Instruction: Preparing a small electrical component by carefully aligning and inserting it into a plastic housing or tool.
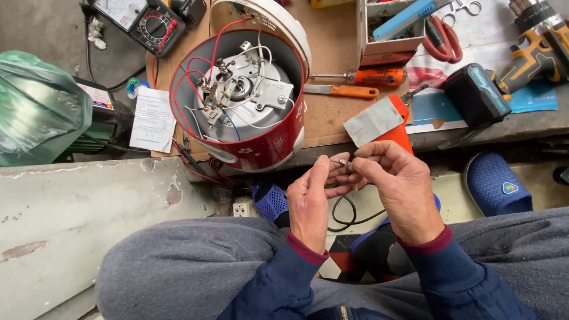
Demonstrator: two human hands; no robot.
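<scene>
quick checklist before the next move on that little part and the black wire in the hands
1. Small part pinched firmly: ok, the left hand and right hand meet on a small metal part at the fingertips.
2. Black wire free of snags: cannot tell, it loops down between the knees and its ends are hidden.
3. Red cooker steady: ok, it lies tipped with its open underside showing wiring.
4. Cooker unplugged: cannot tell, no plug shows.
5. Screwdrivers within reach: ok, beside the cooker on the board.
6. Multimeter at hand: ok, behind the cooker.
</scene>
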